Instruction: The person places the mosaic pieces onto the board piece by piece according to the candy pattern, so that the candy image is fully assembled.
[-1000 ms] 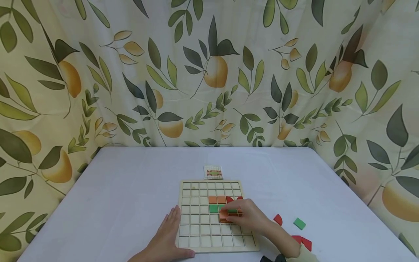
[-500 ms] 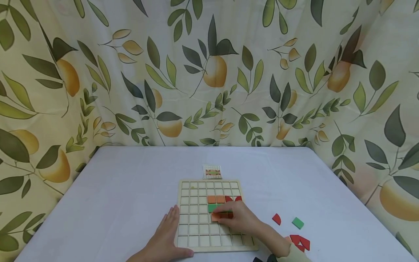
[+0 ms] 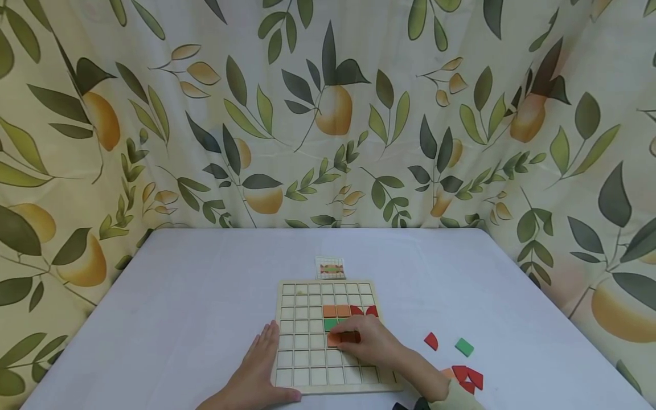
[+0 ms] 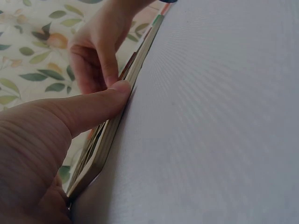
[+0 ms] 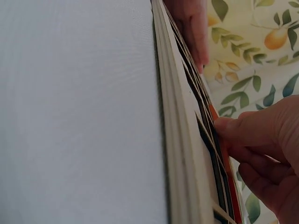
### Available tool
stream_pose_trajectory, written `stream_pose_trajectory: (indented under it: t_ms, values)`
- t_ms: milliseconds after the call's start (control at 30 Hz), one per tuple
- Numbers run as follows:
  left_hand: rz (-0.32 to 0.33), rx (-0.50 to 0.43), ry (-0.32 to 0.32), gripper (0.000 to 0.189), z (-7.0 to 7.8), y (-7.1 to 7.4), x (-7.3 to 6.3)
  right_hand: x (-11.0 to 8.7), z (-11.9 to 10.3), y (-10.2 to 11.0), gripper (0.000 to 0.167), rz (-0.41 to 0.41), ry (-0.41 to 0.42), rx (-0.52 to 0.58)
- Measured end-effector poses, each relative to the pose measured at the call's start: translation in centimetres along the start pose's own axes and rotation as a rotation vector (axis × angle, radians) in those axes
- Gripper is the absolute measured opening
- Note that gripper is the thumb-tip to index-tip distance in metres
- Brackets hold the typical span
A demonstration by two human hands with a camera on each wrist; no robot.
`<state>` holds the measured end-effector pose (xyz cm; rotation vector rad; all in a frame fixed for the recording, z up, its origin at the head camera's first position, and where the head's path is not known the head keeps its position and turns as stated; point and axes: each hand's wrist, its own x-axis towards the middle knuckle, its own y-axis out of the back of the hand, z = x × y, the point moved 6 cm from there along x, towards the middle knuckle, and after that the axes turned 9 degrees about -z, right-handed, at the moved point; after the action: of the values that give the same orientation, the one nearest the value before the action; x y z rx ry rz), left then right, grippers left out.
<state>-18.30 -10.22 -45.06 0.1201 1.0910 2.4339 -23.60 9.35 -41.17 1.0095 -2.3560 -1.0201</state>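
A wooden grid board [image 3: 318, 376] lies on the white-covered table. My left hand [image 3: 251, 370] rests against its left side, fingers straight, with the thumb at the near edge; in the left wrist view, that thumb [image 4: 93, 108] touches the rim. Over the grid, my right hand [image 3: 374, 341] pinches an orange square tile [image 3: 333, 340] in a cell just below a green tile [image 3: 330, 324]. Above the green row sit two orange squares [image 3: 336, 311] and two red quarter-round tiles [image 3: 356, 310]. The right hand hides part of the tiles on the board's right half.
Behind the board lies a small pattern card [image 3: 330, 268]. To the right are a loose red piece [image 3: 431, 341], a green square [image 3: 464, 347] and a cluster of red pieces [image 3: 460, 373] with an orange one beside it. A patterned curtain [image 3: 328, 171] hangs behind.
My right hand has moved left across the grid with the orange tile, which now sits at the cell under the leftmost green tile. The left hand keeps its place on the board.
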Motion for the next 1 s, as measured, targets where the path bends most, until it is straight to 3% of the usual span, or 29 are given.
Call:
stream_pose_trajectory:
  t_ms: [733, 1000]
  values:
    - [-0.006, -0.026, 0.030, 0.132, -0.2, 0.2, -0.1, 0.4, -0.2, -0.1, 0.023, 0.018, -0.012, 0.003]
    - [-0.005, -0.026, 0.018, 0.132, -0.1, 0.0, 0.1, -0.8, 0.2, 1.2, 0.023, 0.065, 0.008, -0.006]
